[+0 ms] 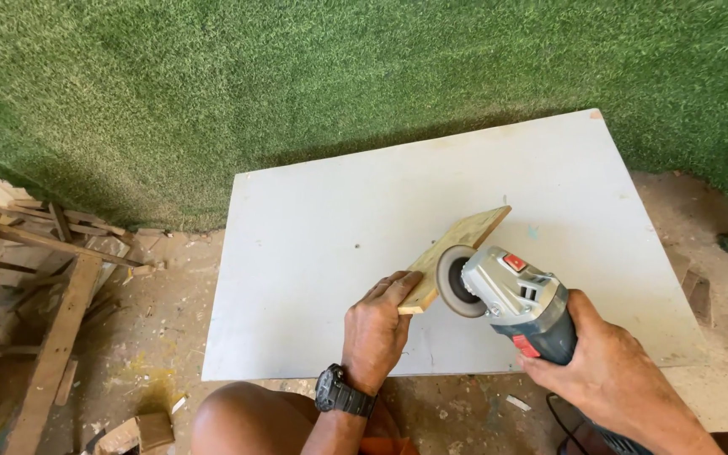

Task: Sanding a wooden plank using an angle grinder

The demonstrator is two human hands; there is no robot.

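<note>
At far left I see a broken wooden frame [40, 295] on the dirt floor [162, 337], with green turf [297, 76] behind. My left hand [377, 329], watch [343, 392] on the wrist, is closed on the near end of a small wood strip [461, 253], pinning it flat on the white board [313, 253]. The strip runs diagonally up to the right. Just right of it, the grinder [511, 299] has its disc [452, 282] against the strip's edge. My right hand [617, 375] is wrapped around the grinder's blue body.
</note>
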